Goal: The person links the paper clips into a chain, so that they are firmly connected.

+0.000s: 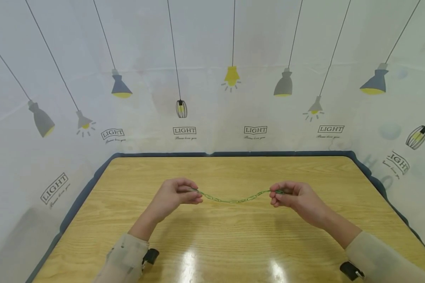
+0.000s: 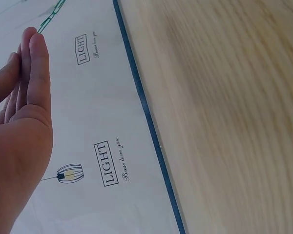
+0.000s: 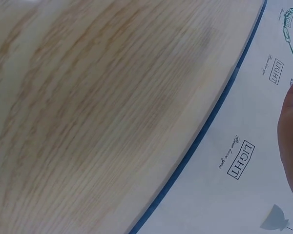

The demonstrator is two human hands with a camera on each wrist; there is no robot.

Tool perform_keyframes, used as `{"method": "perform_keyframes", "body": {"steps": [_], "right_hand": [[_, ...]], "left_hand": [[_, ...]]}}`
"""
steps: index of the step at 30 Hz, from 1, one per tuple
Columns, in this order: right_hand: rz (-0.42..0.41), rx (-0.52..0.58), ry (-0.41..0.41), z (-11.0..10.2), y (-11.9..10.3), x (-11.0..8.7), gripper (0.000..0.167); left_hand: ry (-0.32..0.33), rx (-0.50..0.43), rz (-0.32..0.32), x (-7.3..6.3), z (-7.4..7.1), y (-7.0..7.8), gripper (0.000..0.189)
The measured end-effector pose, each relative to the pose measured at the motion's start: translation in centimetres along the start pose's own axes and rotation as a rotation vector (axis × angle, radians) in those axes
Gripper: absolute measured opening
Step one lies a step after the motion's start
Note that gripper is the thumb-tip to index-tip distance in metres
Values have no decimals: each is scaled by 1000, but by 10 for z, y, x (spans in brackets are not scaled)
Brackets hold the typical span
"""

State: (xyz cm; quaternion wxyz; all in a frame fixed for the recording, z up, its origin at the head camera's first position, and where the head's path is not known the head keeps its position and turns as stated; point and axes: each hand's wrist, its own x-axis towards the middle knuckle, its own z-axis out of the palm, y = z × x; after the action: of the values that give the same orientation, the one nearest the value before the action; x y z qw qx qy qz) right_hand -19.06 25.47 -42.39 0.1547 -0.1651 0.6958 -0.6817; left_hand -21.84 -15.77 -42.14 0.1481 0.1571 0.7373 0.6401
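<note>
A chain of green paper clips [image 1: 233,201] hangs in a shallow sag above the table, stretched between both hands. My left hand [image 1: 177,192] pinches its left end between thumb and fingers. At the other end, my right hand [image 1: 299,196] pinches the chain, and a short bit of green shows by the thumb. In the left wrist view, the green clips [image 2: 52,15] run up from the left fingertips. Part of the chain [image 3: 286,34] also appears at the right wrist view's upper right corner, where most of the right hand [image 3: 292,131] is cut off.
The wooden table [image 1: 233,173] has a dark blue edge strip [image 1: 251,154] along its back and sides. Behind it hangs a pale wall cloth [image 1: 205,47] printed with lamps and LIGHT labels. Black clips [image 1: 150,256] sit by both sleeve cuffs.
</note>
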Motion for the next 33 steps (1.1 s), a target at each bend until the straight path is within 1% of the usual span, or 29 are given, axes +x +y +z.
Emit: {"method": "perform_keyframes", "body": {"steps": [3, 5, 8, 10, 12, 16, 18, 20, 27, 31, 33], "right_hand": [[3, -5, 0, 0, 0, 0, 21], [6, -9, 3, 0, 0, 0, 26], [6, -10, 1, 1, 0, -1, 36], [1, -5, -6, 1, -1, -1, 39], [-5, -4, -15, 1, -2, -1, 35], [-14, -5, -30, 3, -3, -1, 25], [-16, -4, -36, 3, -3, -1, 23], [-20, -3, -42, 4, -4, -1, 23], [-33, 2, -75, 8, -7, 1, 23], [-22, -22, -49, 11, -9, 2, 22], [-20, -44, -30, 12, -11, 3, 21]], "left_hand": [[-15, -3, 8, 0, 2, 3, 28], [-18, -1, 18, 0, 4, 4, 26], [-14, 8, 39, 0, 5, 3, 23], [-6, 26, 54, 1, 5, 3, 22], [3, 66, 62, 0, 6, 2, 22], [24, 182, 80, -1, 7, 3, 20], [32, 222, 88, -2, 9, 4, 19], [32, 231, 102, -2, 11, 5, 19], [39, 223, 136, 0, 21, 11, 18], [38, 242, 162, 3, 27, 14, 24], [36, 266, 177, 4, 31, 15, 27]]}}
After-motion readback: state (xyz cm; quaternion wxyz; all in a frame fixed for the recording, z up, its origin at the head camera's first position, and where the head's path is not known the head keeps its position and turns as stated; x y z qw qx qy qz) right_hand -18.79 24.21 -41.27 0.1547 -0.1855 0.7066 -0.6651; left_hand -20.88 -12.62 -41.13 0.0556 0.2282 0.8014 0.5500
